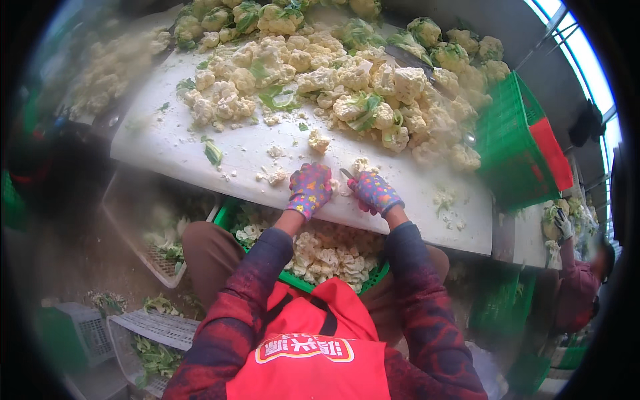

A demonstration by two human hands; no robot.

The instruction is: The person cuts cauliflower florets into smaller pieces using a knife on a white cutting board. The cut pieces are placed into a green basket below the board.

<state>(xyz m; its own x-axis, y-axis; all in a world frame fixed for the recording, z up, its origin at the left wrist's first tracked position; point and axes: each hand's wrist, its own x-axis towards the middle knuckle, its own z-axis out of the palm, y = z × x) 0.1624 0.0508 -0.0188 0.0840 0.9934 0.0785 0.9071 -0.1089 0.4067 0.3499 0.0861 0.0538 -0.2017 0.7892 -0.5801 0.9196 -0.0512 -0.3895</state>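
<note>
My left hand, in a flowered glove, is closed at the near part of the white table, by a small cauliflower piece; what it holds is hidden. My gloved right hand is closed on a small knife, beside a cauliflower floret. Another floret lies just beyond my hands. Below the table edge, between my knees, a green crate holds cut florets.
A big heap of cauliflower covers the table's back. Green crates stand at its right end. Pale baskets with leaves are at lower left. A co-worker in a maroon top works at far right.
</note>
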